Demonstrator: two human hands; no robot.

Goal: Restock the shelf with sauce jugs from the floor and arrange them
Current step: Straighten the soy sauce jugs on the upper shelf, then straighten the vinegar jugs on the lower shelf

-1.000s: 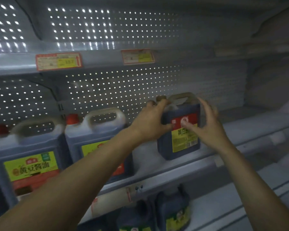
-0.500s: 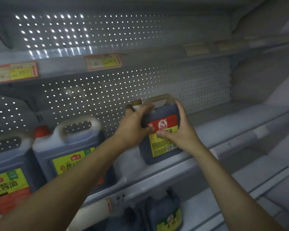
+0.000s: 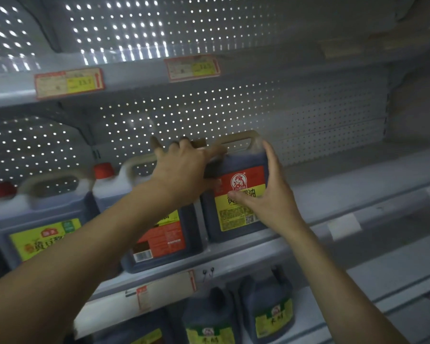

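Observation:
A small dark sauce jug with a red and yellow label and a brown handle stands upright on the middle shelf. It is close beside a larger red-capped jug on its left. My left hand rests over the small jug's top left shoulder by the cap, fingers spread and thumb along the handle base. My right hand presses on its right front corner, thumb on the label and straight fingers along the right side. A second large jug stands at the far left.
The lower shelf holds several dark jugs with yellow labels. Price tags hang on the upper shelf's front edge. A perforated back panel closes the rear. A white tag holder sits on the middle shelf's rim to the right.
The small jug has slid left along the shelf until it stands by the large red-capped jug. My left hand shifted from the jug's side to its top.

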